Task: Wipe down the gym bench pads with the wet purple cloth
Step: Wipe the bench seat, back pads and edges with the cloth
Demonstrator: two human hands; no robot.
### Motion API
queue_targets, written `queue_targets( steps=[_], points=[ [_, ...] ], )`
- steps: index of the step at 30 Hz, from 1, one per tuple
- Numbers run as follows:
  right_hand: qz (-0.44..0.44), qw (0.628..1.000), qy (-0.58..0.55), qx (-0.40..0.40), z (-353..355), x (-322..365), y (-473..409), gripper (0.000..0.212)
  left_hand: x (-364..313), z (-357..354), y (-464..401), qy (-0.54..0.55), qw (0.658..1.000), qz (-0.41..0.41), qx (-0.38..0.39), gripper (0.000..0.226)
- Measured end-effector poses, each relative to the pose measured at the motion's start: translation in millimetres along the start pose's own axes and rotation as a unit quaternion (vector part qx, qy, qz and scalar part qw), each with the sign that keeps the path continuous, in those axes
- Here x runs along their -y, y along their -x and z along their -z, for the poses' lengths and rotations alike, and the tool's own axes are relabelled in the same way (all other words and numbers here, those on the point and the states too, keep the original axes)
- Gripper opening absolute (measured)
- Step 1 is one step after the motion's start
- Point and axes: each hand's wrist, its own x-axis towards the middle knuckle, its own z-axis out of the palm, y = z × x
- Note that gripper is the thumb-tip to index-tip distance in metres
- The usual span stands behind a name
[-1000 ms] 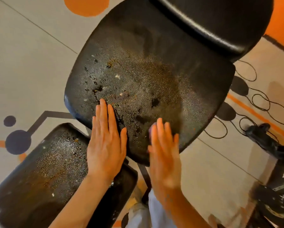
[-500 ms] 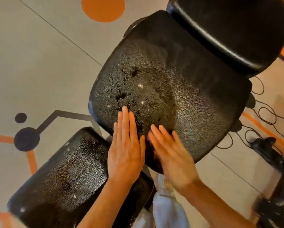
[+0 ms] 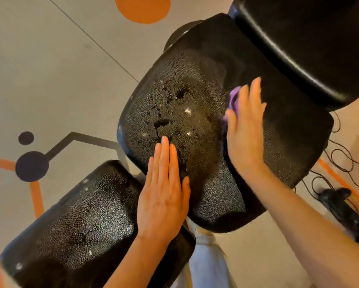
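Worn middle pad (image 3: 195, 125) bears purple cloth (image 3: 233, 100), seemingly damp.

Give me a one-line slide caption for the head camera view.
Right hand presses the purple cloth flat on the cracked middle bench pad; left hand rests flat on its near edge.

Patterned floor (image 3: 49, 80) (black cables (image 3: 340, 163))

- Middle pad (image 3: 195, 113), centre frame: black, worn, flecked with white.
- Left hand (image 3: 164, 194), lower centre, lies flat on the pad's near edge, fingers straight.
- Right hand (image 3: 245, 129), right of centre, presses the purple cloth (image 3: 233, 100) flat onto the pad.
- Lower pad (image 3: 80, 221), lower left.
- Upper pad (image 3: 299, 38), upper right.
- Floor (image 3: 49, 69) with orange circle (image 3: 143, 7), top.
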Motion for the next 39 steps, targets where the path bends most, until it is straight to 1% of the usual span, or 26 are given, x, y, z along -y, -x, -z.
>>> queue_targets(
  steps=[1,2,3,4,6,7,8,9,11,12,13,14,17,19,20,21,23,25,28,30,31,32,33,36,37,39],
  points=[
    [-0.025,0.999,-0.031,-0.029,-2.8,5.3,-9.6,0.047,0.4,0.2,-0.2,0.013,1.0,0.001,-0.005,0.067],
    [-0.011,0.999,-0.025,-0.019,-6.4,8.9,-1.9,0.047,0.7,1.2,-0.5,0.032,0.999,0.003,-0.007,0.067],
    [0.038,0.999,-0.016,0.014,-10.7,2.7,18.6,0.048,0.5,3.4,-0.7,0.055,0.998,0.006,-0.009,0.068],
    [0.107,0.993,0.002,0.055,-11.8,-5.6,45.4,0.049,1.1,5.7,-1.4,0.077,0.997,0.013,-0.013,0.068],
    [0.223,0.964,0.048,0.137,-1.5,-23.5,90.8,0.053,4.5,11.2,-4.9,0.088,0.995,0.033,-0.026,0.069],
    [0.261,0.947,0.083,0.167,2.8,-32.6,92.0,0.055,6.5,14.1,-7.9,0.081,0.995,0.046,-0.031,0.069],
    [0.273,0.94,0.103,0.178,2.2,-34.2,75.4,0.057,9.5,16.2,-11.4,0.073,0.995,0.063,-0.037,0.069],
    [0.254,0.946,0.115,0.167,-2.3,-23.6,48.2,0.059,12.8,17.7,-15.4,0.064,0.993,0.085,-0.043,0.07],
    [0.171,0.973,0.099,0.12,-16.7,15.8,-11.9,0.058,17.1,18.1,-22.2,0.04,0.991,0.118,-0.048,0.071],
    [0.147,0.98,0.085,0.108,-20.9,31.5,-33.3,0.056,18.0,17.2,-23.6,0.026,0.991,0.124,-0.047,0.07],
    [0.15,0.981,0.083,0.096,-25.5,36.2,-41.9,0.055,17.9,15.5,-23.9,0.017,0.991,0.124,-0.043,0.07],
    [0.172,0.976,0.089,0.1,-25.1,30.2,-38.3,0.056,17.7,14.0,-23.4,0.015,0.992,0.122,-0.038,0.07],
    [0.275,0.933,0.156,0.173,4.1,-16.3,20.4,0.064,17.7,13.1,-22.9,0.019,0.992,0.125,-0.023,0.07],
    [0.319,0.912,0.163,0.2,17.0,-31.8,36.1,0.06,17.9,13.0,-22.7,0.008,0.992,0.128,-0.014,0.071],
    [0.329,0.911,0.15,0.197,10.7,-25.9,23.8,0.058,18.1,13.3,-22.7,0.004,0.992,0.129,-0.009,0.071],
    [0.33,0.917,0.142,0.176,-0.9,-10.4,3.8,0.058,18.5,13.7,-23.0,0.001,0.992,0.128,-0.006,0.071],
    [0.306,0.932,0.131,0.143,-26.0,32.6,-38.0,0.057,18.6,13.7,-24.2,-0.008,0.992,0.128,-0.006,0.072],
    [0.293,0.937,0.125,0.145,-35.1,47.9,-53.1,0.058,18.0,12.5,-24.8,-0.018,0.992,0.128,-0.007,0.072],
    [0.352,0.895,0.175,0.212,-2.6,-1.5,-11.1,0.074,17.6,12.7,-24.7,-0.013,0.992,0.124,-0.01,0.073],
    [0.389,0.861,0.197,0.261,30.1,-33.1,21.3,0.076,17.4,13.5,-23.6,-0.007,0.992,0.122,-0.009,0.073],
    [0.404,0.851,0.199,0.271,32.6,-38.5,21.5,0.076,17.6,13.6,-23.0,-0.004,0.992,0.126,-0.007,0.074],
    [0.413,0.85,0.188,0.267,24.9,-31.5,10.2,0.074,18.0,13.5,-22.8,-0.003,0.992,0.129,-0.005,0.074],
    [0.41,0.863,0.172,0.24,9.6,-14.2,-6.5,0.071,18.1,13.4,-23.3,-0.004,0.992,0.128,-0.002,0.074],
    [0.352,0.912,0.131,0.166,-35.7,54.8,-55.2,0.054,18.3,12.8,-24.5,-0.008,0.992,0.128,-0.004,0.073],
    [0.338,0.92,0.122,0.157,-40.6,61.4,-57.6,0.052,18.0,12.8,-24.5,-0.007,0.992,0.128,-0.005,0.072],
    [0.348,0.912,0.129,0.175,-28.8,36.9,-35.6,0.059,17.9,13.7,-24.8,-0.004,0.992,0.124,-0.012,0.071]
  ],
)
